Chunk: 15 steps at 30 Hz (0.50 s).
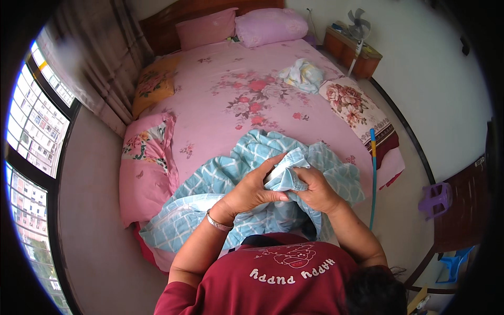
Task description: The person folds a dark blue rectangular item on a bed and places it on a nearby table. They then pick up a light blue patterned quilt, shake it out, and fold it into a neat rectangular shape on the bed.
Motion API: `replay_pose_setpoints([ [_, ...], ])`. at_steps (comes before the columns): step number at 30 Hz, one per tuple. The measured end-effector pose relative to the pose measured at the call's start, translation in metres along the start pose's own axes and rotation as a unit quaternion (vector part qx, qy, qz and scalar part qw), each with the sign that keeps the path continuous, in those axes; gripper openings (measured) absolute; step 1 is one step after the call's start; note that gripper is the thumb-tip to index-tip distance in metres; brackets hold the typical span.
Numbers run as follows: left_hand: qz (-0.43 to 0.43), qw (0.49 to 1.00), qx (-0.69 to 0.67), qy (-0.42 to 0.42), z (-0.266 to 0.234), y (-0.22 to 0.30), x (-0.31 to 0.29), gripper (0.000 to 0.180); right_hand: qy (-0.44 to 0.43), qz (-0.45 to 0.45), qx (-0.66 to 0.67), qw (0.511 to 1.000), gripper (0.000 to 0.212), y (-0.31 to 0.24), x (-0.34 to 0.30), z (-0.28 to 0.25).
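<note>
A light blue quilt (207,179) with a white grid pattern lies rumpled over the near end of the bed, in front of my body. My left hand (254,188) is closed round a bunched part of its paler edge, with the thumb pointing to the right. From the other side my right hand (317,191) grips the same bunched cloth, its fingers partly hidden in the folds. Both hands are close together above the rest of the quilt, which spreads to the left and right beneath them. A bracelet circles my left wrist.
The bed (205,97) has a pink floral sheet. Pillows (270,26) lie at its head, cushions (147,163) along its left side. A crumpled pale cloth (303,76) and a folded floral blanket (350,107) lie right. Beside it are a fan (358,26) and a purple stool (436,200).
</note>
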State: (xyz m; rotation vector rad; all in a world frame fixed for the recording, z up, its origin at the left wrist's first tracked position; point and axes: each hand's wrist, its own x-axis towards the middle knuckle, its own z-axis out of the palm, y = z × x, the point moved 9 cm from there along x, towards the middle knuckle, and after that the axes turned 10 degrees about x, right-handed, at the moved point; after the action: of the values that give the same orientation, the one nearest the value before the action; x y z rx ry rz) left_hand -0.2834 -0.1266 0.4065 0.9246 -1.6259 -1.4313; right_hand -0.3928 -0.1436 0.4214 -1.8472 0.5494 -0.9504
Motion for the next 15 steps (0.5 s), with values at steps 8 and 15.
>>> replay_pose_setpoints([
  [8,-0.033,0.999,0.033,-0.02,-0.015,-0.014,0.002,0.084,0.065,-0.005,0.005,0.998,0.032,-0.002,-0.002,-0.021],
  [15,-0.081,0.945,0.072,0.308,-0.111,-0.034,-0.039,0.016,0.387,0.117,-0.111,0.908,0.019,0.007,-0.045,-0.146],
])
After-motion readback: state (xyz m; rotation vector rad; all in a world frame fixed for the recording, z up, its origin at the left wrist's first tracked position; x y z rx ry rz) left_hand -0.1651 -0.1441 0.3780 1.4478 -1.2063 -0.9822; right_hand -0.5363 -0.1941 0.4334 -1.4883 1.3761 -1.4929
